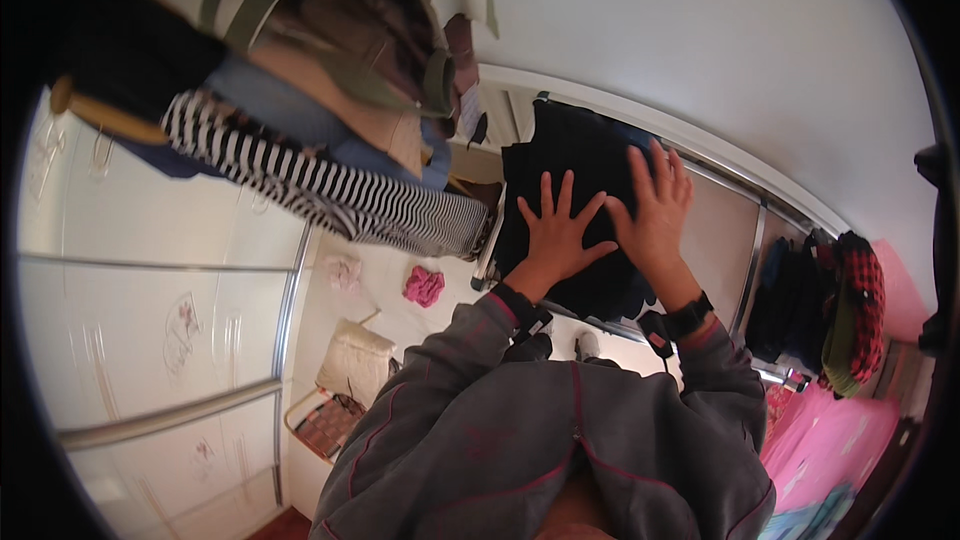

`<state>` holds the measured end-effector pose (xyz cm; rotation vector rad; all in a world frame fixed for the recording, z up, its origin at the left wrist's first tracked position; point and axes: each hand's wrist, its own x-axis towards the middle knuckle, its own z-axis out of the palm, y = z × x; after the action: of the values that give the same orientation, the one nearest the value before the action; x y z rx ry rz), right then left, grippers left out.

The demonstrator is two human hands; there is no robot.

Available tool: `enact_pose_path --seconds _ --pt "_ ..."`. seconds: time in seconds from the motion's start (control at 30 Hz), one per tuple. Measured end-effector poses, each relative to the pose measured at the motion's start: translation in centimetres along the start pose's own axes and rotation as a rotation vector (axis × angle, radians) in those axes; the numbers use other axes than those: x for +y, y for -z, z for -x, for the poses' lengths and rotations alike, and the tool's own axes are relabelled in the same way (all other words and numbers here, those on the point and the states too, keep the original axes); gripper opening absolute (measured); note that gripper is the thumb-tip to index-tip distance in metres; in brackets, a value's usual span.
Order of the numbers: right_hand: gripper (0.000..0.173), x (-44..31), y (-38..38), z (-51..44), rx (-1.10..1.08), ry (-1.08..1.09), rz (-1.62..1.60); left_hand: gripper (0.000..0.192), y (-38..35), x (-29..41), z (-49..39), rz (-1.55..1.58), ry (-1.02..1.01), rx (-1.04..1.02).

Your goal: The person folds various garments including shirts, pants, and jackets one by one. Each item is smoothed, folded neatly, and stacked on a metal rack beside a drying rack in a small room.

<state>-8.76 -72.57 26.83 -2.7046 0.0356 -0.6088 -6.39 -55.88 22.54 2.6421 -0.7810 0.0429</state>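
Observation:
Black fabric (577,142), seemingly a garment, lies spread over a flat surface against the wall. My left hand (559,232) is over its lower left part, palm down with fingers spread. Beside it, my right hand (656,206) is at the cloth's right side, fingers apart and its thumb close to the left index finger. Neither hand grips anything. Whether the palms press on the fabric or hover just above it, I cannot tell.
Striped clothing (337,187) and other garments hang at the left. At the right are dark clothes and a red checked garment (866,292), with pink fabric (832,442) below. A crumpled pink cloth (424,286) and a cushioned chair (356,360) are at lower left, near wardrobe doors (157,315).

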Motion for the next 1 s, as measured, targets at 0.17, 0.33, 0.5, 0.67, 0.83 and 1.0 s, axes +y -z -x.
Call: enact_pose_path --seconds 0.17,0.33,0.5,0.67,0.83,1.0 --pt "0.066 -2.2 -5.5 -1.0 -0.267 0.126 0.051 0.086 -0.2 -0.5 1.1 -0.076 -0.006 -0.025" --pt "0.072 0.2 -8.3 1.0 -0.26 0.178 0.058 0.07 0.3 0.2 7.8 -0.03 -0.004 -0.075" --pt "0.077 -0.4 -7.4 1.2 -0.228 0.216 0.129 0.065 -0.3 0.2 21.4 0.126 0.126 -0.087" --pt "0.072 -0.4 -7.4 1.0 -0.345 0.129 0.329 0.054 -0.5 -4.1 36.9 0.286 0.455 -0.24" --pt "0.066 0.4 -8.8 1.7 -0.37 0.08 0.49 0.051 1.3 -9.5 50.6 0.362 0.704 -0.33" --pt "0.066 -1.8 -9.6 4.6 -0.346 0.017 0.676 0.051 4.6 -17.8 59.1 0.33 0.773 -0.335"
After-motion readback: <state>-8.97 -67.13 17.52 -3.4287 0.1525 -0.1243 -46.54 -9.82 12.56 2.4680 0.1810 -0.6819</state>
